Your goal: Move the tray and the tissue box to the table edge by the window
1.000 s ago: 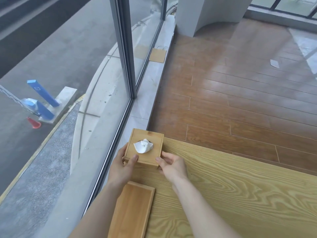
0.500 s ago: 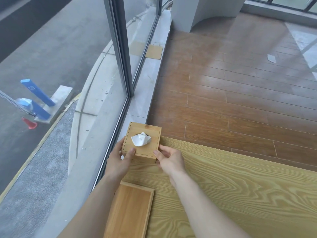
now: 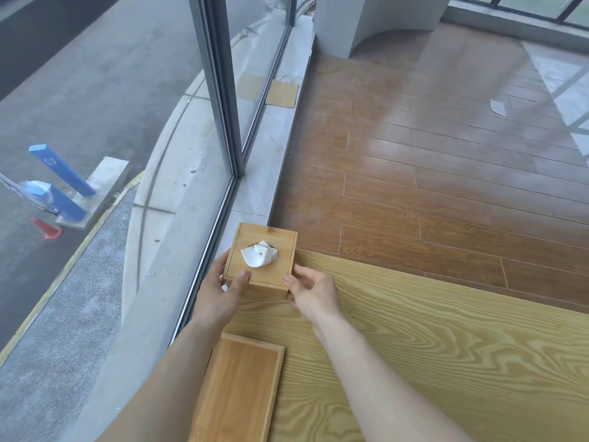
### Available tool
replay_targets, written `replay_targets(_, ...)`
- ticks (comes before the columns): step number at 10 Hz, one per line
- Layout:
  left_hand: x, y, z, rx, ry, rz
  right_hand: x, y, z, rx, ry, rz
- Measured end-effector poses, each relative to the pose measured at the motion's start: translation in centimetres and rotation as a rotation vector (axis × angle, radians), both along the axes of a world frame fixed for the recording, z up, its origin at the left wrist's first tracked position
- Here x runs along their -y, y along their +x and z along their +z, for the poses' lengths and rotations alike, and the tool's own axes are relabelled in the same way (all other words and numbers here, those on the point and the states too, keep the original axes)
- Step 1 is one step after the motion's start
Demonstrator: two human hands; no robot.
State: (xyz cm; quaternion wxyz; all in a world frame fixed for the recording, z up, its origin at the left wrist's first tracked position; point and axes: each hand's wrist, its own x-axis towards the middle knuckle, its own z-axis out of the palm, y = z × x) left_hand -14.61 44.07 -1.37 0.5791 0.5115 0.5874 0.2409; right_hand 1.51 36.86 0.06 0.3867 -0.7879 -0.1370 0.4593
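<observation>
I grip the box point(image 3: 260, 258) with both hands point(image 3: 220, 293) point(image 3: 314, 290), at the table's point(image 3: 414, 339) 11 o'clock corner. Tray point(image 3: 237, 390) sits at 6 o'clock of it.

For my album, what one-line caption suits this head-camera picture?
Both hands, left hand and right hand, grip a tissue box at the table corner, beyond a tray.

Pine table point(image 3: 430, 362): tissue box point(image 3: 271, 266), tray point(image 3: 239, 393).
</observation>
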Motion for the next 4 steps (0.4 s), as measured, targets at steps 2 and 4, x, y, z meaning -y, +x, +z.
replay_targets(2,-0.2,0.2,0.7,-0.097,0.048,-0.047,2.4,0.4,0.2,0.389,-0.123,0.195)
replay_targets(4,0.2,0.3,1.4,-0.339,0.163,-0.027,7.2,2.6,-0.8,0.567,-0.150,0.472)
